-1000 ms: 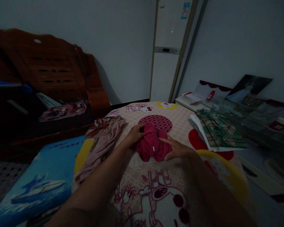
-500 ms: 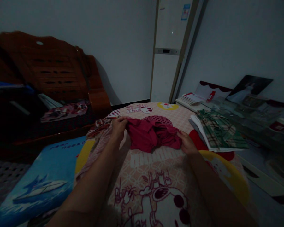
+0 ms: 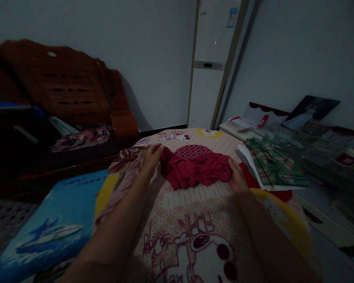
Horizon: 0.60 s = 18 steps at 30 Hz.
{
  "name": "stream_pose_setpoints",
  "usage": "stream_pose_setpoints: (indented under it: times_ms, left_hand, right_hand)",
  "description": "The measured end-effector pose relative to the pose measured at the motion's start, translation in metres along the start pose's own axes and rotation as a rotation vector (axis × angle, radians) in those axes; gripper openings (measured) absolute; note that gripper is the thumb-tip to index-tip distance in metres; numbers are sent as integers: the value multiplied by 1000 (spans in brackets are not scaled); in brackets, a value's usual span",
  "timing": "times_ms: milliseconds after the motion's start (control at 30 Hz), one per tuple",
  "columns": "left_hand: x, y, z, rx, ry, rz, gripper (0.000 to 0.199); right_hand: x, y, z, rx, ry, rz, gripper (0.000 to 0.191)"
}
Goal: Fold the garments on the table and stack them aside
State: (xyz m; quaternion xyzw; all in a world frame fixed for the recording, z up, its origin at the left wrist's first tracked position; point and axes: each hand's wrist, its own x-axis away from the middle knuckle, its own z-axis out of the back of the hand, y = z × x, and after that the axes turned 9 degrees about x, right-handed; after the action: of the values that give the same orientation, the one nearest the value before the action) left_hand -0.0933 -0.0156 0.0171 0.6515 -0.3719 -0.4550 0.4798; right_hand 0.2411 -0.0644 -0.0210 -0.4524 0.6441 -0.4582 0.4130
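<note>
The left hand's fingers (image 3: 157,148) are pinching one end of a crumpled magenta garment (image 3: 196,172), while the right hand (image 3: 238,176) is gripping the opposite end, its thumb and fingers closing on the cloth. The garment is spanning the gap between the two hands, sagging in wrinkles above the middle of a pale pink cover (image 3: 179,214) printed with cartoon dogs; from where I'm standing, I can't tell how much of it is touching down. Just beside the left hand, a dusty-pink garment (image 3: 126,184) is lying bunched up. Past the right hand, a green plaid garment (image 3: 279,163) is resting on folded white cloth (image 3: 253,169). Farther out, a blue panel with a surfboard picture (image 3: 56,214) is lying at the left, a carved wooden bench (image 3: 70,84) is standing behind it, and a tall white air conditioner (image 3: 208,92) is standing by the corner. Papers (image 3: 238,124) and a red bottle (image 3: 263,120) are sitting at the right.
</note>
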Motion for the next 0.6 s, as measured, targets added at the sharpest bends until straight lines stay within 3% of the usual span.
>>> stream_pose_setpoints:
  times_ms: [133,200,267,367,467,600]
  left_hand:
    - [15,-4,-13,-447,-295,-115,70]
    - [19,-9,-15,-605,-397,-168,63]
    - [20,-12,-15,-687,-459,-188,49]
    - [16,-9,-12,-610,-465,-194,32]
    - [15,8,-6,-370,-515,-50,20]
    - [29,44,-2,-64,-872,239,14]
  right_hand:
    - [7,2,-6,204,-13,19,89]
    - [7,4,-6,295,-11,21,90]
    - [5,6,-4,307,47,1,77]
    - [-3,7,5,162,171,11,56]
    - [-14,4,19,3,326,75,46]
    - [-21,3,34,-65,446,122,42]
